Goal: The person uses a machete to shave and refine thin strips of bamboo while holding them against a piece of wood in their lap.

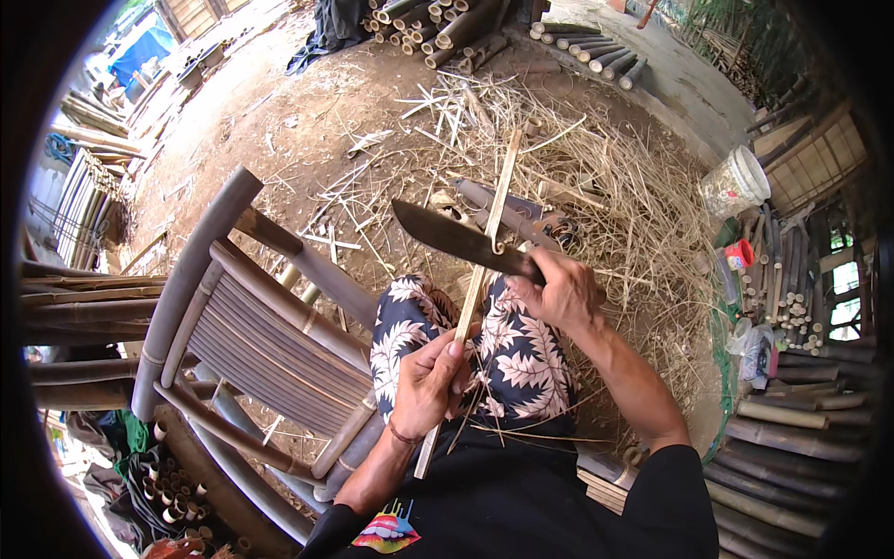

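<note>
A long, pale bamboo strip (472, 296) runs slantwise over my lap, its far end pointing up and away. My left hand (428, 377) is closed round its lower part, thumb on top. My right hand (559, 291) grips the handle end of a machete (447, 235), whose broad dark blade points to the left. The blade crosses the strip partway up and touches it. A small curl of shaving (498, 249) sits at the blade where the two meet. The machete's handle is mostly hidden inside my right fist.
A bamboo chair (279, 349) with a slatted panel stands close on my left. Bamboo shavings (633, 224) cover the ground ahead and to the right. Cut bamboo poles (782, 438) are stacked at the right, with more poles (596, 54) at the back. A white bucket (736, 182) stands far right.
</note>
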Action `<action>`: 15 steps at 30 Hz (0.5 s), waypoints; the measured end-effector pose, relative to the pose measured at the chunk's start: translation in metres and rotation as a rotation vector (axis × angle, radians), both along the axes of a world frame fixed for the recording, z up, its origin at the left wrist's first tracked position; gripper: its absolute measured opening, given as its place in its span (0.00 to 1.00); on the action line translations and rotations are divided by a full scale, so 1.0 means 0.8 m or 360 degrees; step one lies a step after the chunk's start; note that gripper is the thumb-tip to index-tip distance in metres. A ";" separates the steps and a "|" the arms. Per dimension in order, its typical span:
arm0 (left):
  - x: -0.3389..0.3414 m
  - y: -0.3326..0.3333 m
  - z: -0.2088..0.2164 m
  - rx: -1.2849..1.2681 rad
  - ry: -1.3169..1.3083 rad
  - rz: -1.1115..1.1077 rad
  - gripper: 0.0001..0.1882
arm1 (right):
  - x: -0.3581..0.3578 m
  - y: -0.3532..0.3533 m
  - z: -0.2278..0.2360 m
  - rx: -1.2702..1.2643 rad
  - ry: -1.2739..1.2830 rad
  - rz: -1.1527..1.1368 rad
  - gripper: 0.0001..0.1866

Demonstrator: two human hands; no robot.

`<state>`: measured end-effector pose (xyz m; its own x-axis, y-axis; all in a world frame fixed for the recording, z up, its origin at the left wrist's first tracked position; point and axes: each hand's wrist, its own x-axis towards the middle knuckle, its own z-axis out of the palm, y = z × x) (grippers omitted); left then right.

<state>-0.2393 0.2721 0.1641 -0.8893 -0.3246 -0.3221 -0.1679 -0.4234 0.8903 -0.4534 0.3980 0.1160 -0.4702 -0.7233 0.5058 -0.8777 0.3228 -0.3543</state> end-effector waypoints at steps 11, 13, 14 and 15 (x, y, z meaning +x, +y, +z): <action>0.160 -0.108 0.004 0.0487 0.0070 0.0677 0.21 | -0.117 0.033 0.017 -0.0443 -0.1499 -0.0771 0.28; 0.205 -0.160 0.028 0.0438 0.0278 0.0881 0.12 | -0.085 0.028 -0.006 -0.0327 -0.1694 -0.0569 0.27; 0.228 -0.191 0.036 0.0244 0.0646 0.0743 0.16 | -0.070 0.026 -0.019 -0.0296 -0.1758 -0.0456 0.27; 0.246 -0.205 0.059 0.0112 0.0847 0.0905 0.19 | -0.054 0.022 -0.031 -0.0257 -0.1824 -0.0355 0.28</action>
